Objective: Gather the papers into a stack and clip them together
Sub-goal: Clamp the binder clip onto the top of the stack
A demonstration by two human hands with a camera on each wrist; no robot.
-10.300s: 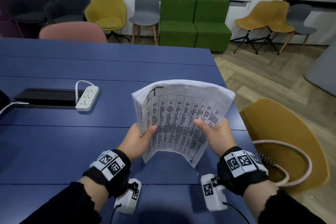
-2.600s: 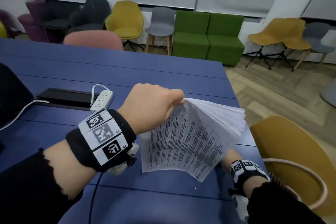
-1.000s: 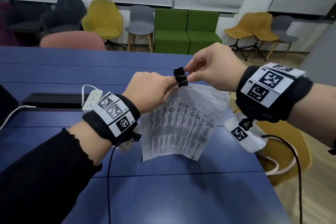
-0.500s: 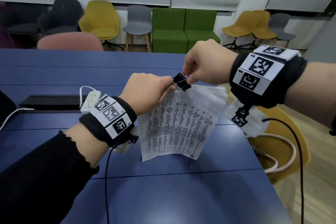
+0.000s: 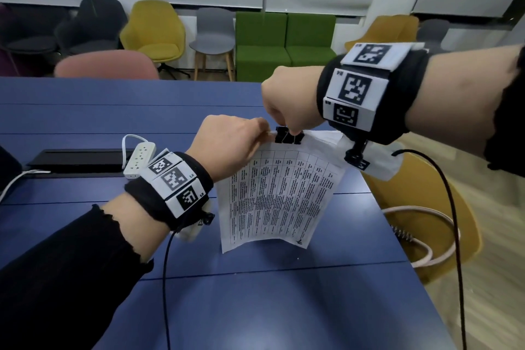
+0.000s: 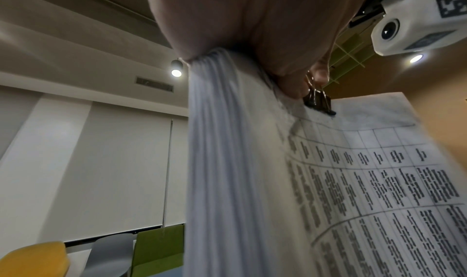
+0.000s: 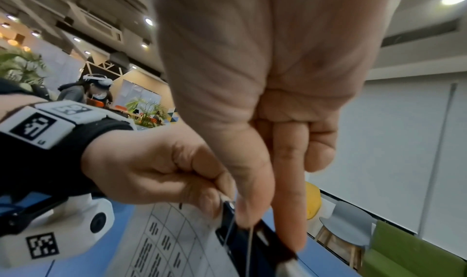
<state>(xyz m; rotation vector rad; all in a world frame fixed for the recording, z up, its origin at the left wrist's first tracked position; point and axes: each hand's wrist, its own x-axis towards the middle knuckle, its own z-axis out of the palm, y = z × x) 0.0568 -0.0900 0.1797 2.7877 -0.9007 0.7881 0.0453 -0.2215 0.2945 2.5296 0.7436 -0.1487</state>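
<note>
At the centre of the head view, above a blue table [image 5: 85, 111], a thick stack of papers [image 5: 279, 196] hangs upright by its top edge, the bottom edge curling just over the tabletop. The front sheet is white, printed with a ruled grid of small dark text; seen from the left wrist, the side of the stack shows as many thin, fanned sheet edges. The left hand [image 5: 227, 148] pinches the stack at its upper left corner, fingers curled round the top edge. Just beside it, a black binder clip [image 5: 289, 135] sits astride the top edge of the stack, and the right hand [image 5: 292, 102] comes down from above, thumb and forefinger pinching its thin wire handles. Whether the clip's mouth is fully seated on the sheets cannot be told.

Left of the hands, a white power strip [image 5: 139, 159] lies against a long black slot [image 5: 79, 159] set in the table. The lower part of the frame is bare blue surface with straight seams; the table's right edge runs close by the stack, with a yellow chair [image 5: 420, 207] just beyond it.
</note>
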